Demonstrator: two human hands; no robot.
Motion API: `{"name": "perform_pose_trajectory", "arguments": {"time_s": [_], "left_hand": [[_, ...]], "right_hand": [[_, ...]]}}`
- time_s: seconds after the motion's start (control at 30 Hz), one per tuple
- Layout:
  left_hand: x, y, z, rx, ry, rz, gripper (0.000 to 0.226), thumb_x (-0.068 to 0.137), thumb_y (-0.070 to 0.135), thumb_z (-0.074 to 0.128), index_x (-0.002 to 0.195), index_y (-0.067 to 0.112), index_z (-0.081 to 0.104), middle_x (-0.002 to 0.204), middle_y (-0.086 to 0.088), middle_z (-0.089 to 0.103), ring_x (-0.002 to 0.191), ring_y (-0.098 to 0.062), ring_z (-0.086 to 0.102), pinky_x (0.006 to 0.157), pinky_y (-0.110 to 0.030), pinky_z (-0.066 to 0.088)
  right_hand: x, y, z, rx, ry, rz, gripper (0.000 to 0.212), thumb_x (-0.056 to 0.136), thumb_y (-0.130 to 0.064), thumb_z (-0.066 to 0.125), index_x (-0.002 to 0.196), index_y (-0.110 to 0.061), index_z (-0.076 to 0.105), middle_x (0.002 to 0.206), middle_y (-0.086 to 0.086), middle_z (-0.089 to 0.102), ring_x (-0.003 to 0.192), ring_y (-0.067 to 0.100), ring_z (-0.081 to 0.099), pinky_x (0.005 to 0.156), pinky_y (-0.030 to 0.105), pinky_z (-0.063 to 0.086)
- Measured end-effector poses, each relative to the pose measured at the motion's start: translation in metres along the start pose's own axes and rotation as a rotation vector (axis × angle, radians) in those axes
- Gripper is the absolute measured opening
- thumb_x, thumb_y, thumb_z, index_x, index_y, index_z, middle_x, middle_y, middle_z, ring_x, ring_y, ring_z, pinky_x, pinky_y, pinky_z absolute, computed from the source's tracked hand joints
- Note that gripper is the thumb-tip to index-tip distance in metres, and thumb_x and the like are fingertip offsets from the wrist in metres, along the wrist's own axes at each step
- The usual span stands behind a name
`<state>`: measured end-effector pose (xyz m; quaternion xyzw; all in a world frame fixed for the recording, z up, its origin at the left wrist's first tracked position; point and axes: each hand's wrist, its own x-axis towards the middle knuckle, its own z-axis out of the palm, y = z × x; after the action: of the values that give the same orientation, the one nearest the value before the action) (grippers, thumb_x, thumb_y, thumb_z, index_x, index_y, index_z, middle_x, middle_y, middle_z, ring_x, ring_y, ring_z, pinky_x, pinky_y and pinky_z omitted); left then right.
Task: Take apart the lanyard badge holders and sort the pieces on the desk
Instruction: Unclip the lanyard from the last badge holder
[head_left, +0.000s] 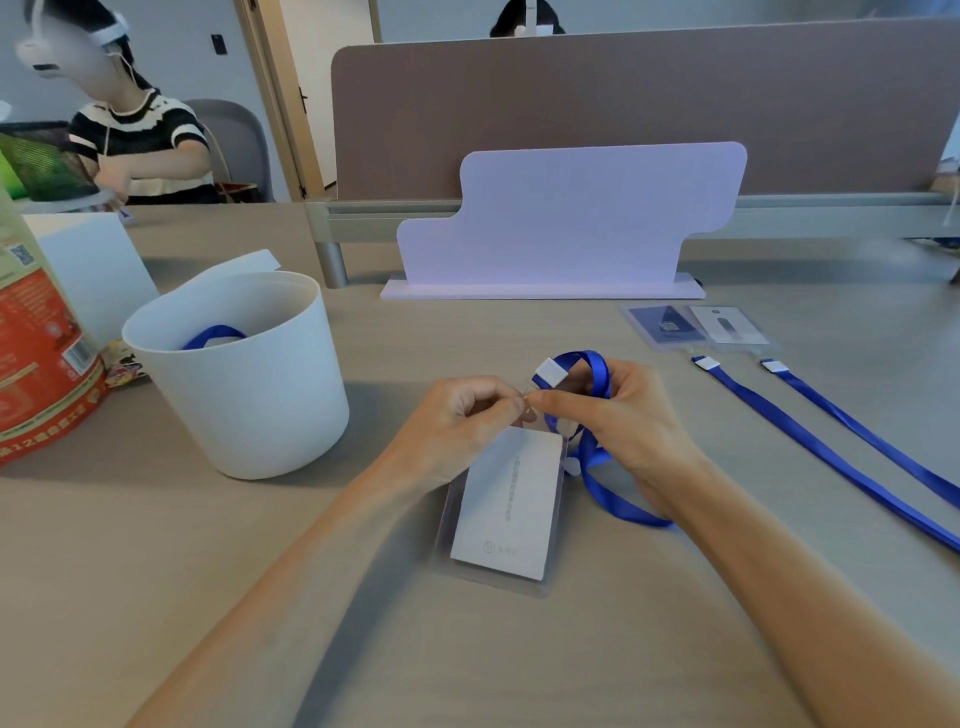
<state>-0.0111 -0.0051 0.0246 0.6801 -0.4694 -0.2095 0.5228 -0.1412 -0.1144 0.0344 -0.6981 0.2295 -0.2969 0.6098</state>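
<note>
I am on the unhooking step of a third badge: my left hand (462, 410) and right hand (618, 415) meet fingertip to fingertip just above the holder (504, 509). It lies on the surface (363, 597) in the near middle, with a white card inside.

My left fingers (501, 402) are clamped on the holder's top edge. My right fingers (550, 400) are pinched on the lanyard (597, 467) at its hook end, and its blue ribbon loops over and under that hand. The hook itself is hidden between my fingertips, so I cannot tell whether it has come free.

Next, I judge, I must work the hook out of the slot, pulling right while the left holds steady. Then the holder goes far right beside the two holders (667, 325) already there, and the ribbon goes alongside the two lanyards (810, 441) laid straight on the right. A bucket (244, 395) on the left holds more blue ribbon.
</note>
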Motion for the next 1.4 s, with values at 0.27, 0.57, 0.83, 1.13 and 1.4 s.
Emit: {"name": "perform_pose_trajectory", "arguments": {"time_s": [0.27, 0.57, 0.83, 1.13, 1.4], "left_hand": [[0.002, 0.0, 0.0, -0.056, 0.011, -0.059, 0.02, 0.094, 0.012, 0.055, 0.084, 0.007, 0.072, 0.082, 0.006, 0.073, 0.084, -0.001, 0.067, 0.08, -0.013, 0.047], [0.003, -0.014, -0.005, -0.132, -0.062, -0.223, 0.069, 0.067, 0.023, 0.071, 0.131, 0.027, 0.043, 0.102, -0.013, 0.069, 0.087, -0.016, 0.063, 0.081, -0.03, 0.05], [0.01, -0.018, -0.005, -0.203, 0.175, -0.219, 0.054, 0.073, 0.025, 0.082, 0.119, 0.027, 0.053, 0.09, 0.002, 0.075, 0.088, -0.014, 0.066, 0.078, -0.026, 0.046], [0.01, -0.019, -0.007, -0.271, 0.295, -0.258, 0.083, 0.068, 0.037, 0.083, 0.134, 0.031, 0.034, 0.108, 0.004, 0.064, 0.1, -0.011, 0.061, 0.084, -0.028, 0.047], [0.01, -0.014, 0.0, -0.487, 0.266, -0.294, 0.074, 0.081, 0.006, 0.073, 0.138, 0.025, 0.029, 0.107, -0.007, 0.07, 0.054, -0.019, 0.064, 0.044, -0.026, 0.047]], "right_hand": [[-0.001, -0.005, 0.003, 0.076, -0.019, 0.064, 0.01, 0.081, -0.015, 0.075, 0.073, -0.012, 0.07, 0.068, 0.009, 0.069, 0.058, 0.023, 0.063, 0.044, 0.03, 0.051], [0.006, 0.003, -0.009, 0.134, 0.241, 0.081, 0.009, 0.084, -0.01, 0.068, 0.084, -0.001, 0.069, 0.073, 0.007, 0.072, 0.058, 0.009, 0.064, 0.045, 0.017, 0.049], [0.018, 0.008, -0.031, 0.09, 0.203, 0.171, 0.022, 0.084, -0.022, 0.071, 0.092, -0.003, 0.067, 0.085, 0.022, 0.07, 0.069, 0.025, 0.06, 0.064, 0.033, 0.051], [0.014, 0.007, -0.036, 0.175, 0.037, 0.21, 0.019, 0.085, -0.014, 0.071, 0.089, 0.005, 0.07, 0.072, 0.013, 0.07, 0.065, 0.02, 0.064, 0.065, 0.035, 0.056], [0.012, 0.006, -0.037, 0.416, 0.199, 0.254, 0.022, 0.086, -0.01, 0.069, 0.099, 0.008, 0.067, 0.078, 0.016, 0.072, 0.071, 0.024, 0.067, 0.069, 0.035, 0.058]]}}
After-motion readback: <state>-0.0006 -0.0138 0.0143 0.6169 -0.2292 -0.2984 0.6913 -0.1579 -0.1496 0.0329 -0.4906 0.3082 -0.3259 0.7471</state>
